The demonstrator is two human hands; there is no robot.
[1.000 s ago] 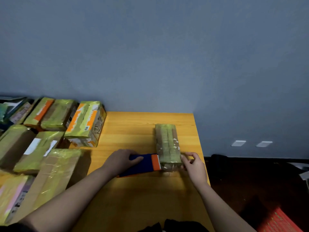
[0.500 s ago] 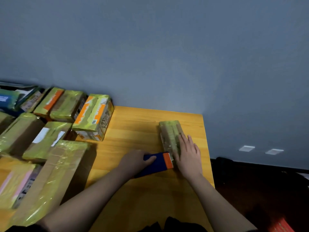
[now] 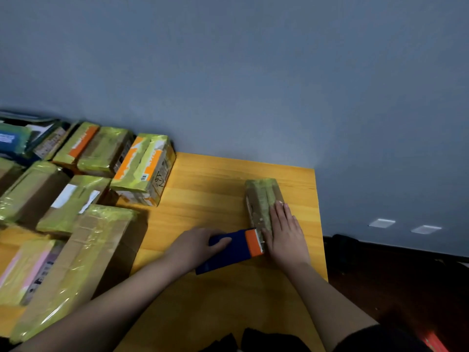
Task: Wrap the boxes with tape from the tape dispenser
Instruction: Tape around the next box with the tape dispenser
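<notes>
Taping a small box on the wooden table (image 3: 203, 189), wrapped boxes (image 3: 83, 199) stacked well off to the left.

Under flat right hand (image 3: 285, 236) fingers lies the box (image 3: 261, 196); left hand (image 3: 196, 246) grips the tape dispenser (image 3: 236, 250), blade beside them. A slip could nick fingertips or wrinkle tape.

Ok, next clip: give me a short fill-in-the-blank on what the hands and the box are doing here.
1. The left hand grips the blue and ____ tape dispenser.
2. The right hand lies ____ on the narrow box.
3. That box sits on the ____ table.

Missing words: orange; flat; wooden
</notes>
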